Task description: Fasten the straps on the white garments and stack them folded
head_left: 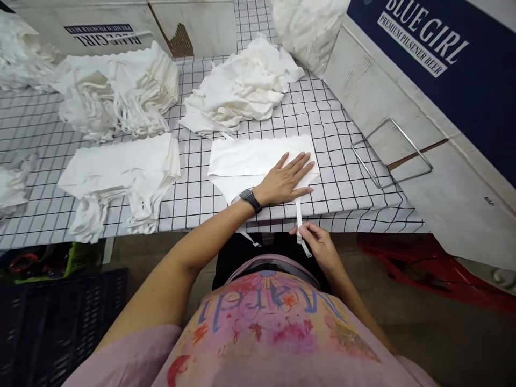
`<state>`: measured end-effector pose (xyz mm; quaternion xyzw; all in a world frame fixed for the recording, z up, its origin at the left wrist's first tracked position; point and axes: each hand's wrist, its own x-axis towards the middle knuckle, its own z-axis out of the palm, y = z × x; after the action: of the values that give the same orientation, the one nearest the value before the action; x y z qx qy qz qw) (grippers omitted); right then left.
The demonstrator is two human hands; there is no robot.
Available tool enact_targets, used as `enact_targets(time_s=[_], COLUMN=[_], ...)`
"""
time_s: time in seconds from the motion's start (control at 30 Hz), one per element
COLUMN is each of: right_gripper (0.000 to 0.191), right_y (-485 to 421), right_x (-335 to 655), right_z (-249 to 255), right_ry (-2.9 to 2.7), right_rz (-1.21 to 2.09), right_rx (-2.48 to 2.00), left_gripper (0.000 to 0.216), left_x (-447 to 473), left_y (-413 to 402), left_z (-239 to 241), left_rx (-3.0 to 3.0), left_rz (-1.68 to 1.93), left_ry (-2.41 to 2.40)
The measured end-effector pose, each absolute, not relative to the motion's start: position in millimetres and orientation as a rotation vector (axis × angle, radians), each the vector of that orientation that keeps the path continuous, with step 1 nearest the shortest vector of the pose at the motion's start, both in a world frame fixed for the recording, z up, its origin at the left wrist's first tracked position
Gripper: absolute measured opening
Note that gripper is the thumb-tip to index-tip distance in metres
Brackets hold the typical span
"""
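A white garment (250, 158) lies flat on the checked tablecloth (334, 177) near the table's front edge. My left hand (287, 180), with a black watch on the wrist, rests flat on the garment, fingers stretched out. One thin white strap (299, 217) hangs from the garment over the table edge. My right hand (316, 242) pinches that strap just below the edge. A second strap dangles at the left, by my forearm.
A neat stack of folded white garments (121, 172) lies at the left. Loose white piles (242, 88) sit behind. Cardboard beer boxes (439, 59) line the right and back. A wire frame (393, 153) rests at the right. A red stool (423, 263) and a dark crate (48, 317) stand below.
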<state>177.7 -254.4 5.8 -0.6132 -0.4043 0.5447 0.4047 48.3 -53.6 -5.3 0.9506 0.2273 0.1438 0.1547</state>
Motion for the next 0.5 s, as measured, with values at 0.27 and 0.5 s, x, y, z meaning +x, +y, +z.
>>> enact_targets(time_s=[0.27, 0.5], right_gripper=[0.035, 0.045], right_y=[-276.6, -317.6], right_x=[188.3, 201.1], right_z=[12.3, 34.2], right_ry=[-0.996, -1.269], right_rz=[1.478, 1.391], right_rx=[-1.533, -1.708], left_gripper=[0.084, 0.080], left_x=[51.5, 52.0], left_y=[-49.3, -50.0], left_z=[-16.2, -12.0], left_rx=[2.752, 2.716], left_rz=[0.441, 0.434], left_ry=[0.656, 0.676])
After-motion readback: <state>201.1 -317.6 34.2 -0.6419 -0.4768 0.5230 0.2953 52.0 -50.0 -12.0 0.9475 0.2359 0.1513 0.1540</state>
